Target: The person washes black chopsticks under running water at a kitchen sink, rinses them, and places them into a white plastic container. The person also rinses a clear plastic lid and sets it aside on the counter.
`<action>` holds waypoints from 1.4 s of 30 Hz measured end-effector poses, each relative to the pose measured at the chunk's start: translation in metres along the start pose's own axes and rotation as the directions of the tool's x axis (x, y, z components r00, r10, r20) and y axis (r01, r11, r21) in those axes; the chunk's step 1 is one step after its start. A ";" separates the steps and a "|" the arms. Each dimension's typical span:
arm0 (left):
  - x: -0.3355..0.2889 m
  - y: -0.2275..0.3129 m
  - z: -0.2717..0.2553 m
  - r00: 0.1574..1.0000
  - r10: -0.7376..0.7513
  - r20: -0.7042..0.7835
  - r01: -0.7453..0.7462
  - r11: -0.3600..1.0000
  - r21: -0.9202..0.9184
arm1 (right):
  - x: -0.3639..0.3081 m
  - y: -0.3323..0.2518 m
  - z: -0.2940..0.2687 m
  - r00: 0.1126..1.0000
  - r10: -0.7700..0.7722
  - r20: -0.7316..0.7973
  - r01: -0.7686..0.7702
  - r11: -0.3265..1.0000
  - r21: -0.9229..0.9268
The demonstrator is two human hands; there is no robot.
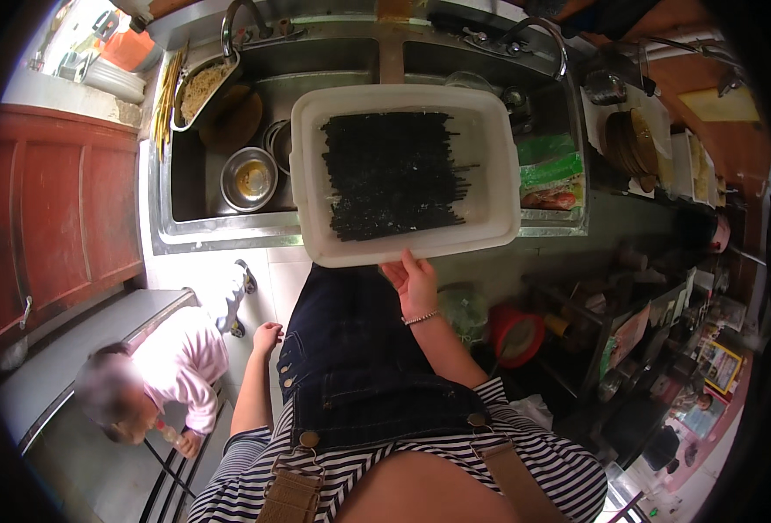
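Item: one shallow white tray (488, 187), rectangular with rounded corners and a broad rim, apparently plastic, set before the person at the near side of the double steel sink (229, 230), across the divider between its basins. Contents: black strips (390, 174), thin and straight, packed side by side into a dark mat; the right ends ragged, a few protruding.

Orientation: long axis left to right, strips running the same way. The tray lies directly beyond the right hand (412, 283), the nearer of the two, whose fingertips meet the near rim right of its middle; whether they pinch it or merely steady it cannot be told. The left hand (268, 336) hangs well apart, below and left, fingers loosely curled; whether anything is inside cannot be told.

Surroundings: left basin, a round, shiny metal bowl (249, 179) with a yellowish patch inside; its far-left corner, a pale container (225, 84) of tan, stringy matter. Right basin, a glossy green packet (549, 166). Lower left, another person (176, 357) in a pale pink top.
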State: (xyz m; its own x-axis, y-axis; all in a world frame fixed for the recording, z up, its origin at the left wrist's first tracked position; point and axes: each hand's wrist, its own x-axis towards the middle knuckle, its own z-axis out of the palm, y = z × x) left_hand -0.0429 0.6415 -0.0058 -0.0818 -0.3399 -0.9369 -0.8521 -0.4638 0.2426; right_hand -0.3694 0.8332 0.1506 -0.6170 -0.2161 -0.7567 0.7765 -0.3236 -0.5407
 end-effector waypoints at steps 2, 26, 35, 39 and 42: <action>0.000 0.018 0.002 0.984 0.145 -0.103 -0.133 0.985 0.112 | -0.005 -0.002 -0.002 0.997 0.066 -0.032 -0.066 0.998 -0.005; -0.156 0.377 0.132 0.243 0.952 -0.183 -0.958 0.266 0.110 | 0.017 -0.197 -0.183 0.939 -0.189 -0.287 0.205 0.978 0.026; -0.197 0.452 0.403 0.373 0.922 0.107 -0.928 0.373 0.024 | 0.114 -0.372 -0.211 0.975 -0.219 0.041 0.222 0.971 -0.091; -0.143 0.505 0.526 0.418 0.873 0.250 -0.896 0.351 0.274 | 0.142 -0.415 -0.233 0.984 -0.159 0.085 0.161 0.987 -0.019; -0.079 0.550 0.603 0.598 0.768 0.230 -0.715 0.380 0.587 | 0.155 -0.428 -0.249 0.998 -0.058 0.029 0.058 0.998 0.010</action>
State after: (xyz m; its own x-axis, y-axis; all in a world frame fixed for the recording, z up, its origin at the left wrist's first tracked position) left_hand -0.8163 0.9065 0.0498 -0.8222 -0.3714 -0.4314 -0.5692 0.5468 0.6141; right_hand -0.7654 1.1674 0.1729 -0.6645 -0.2240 -0.7130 0.7383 -0.3449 -0.5797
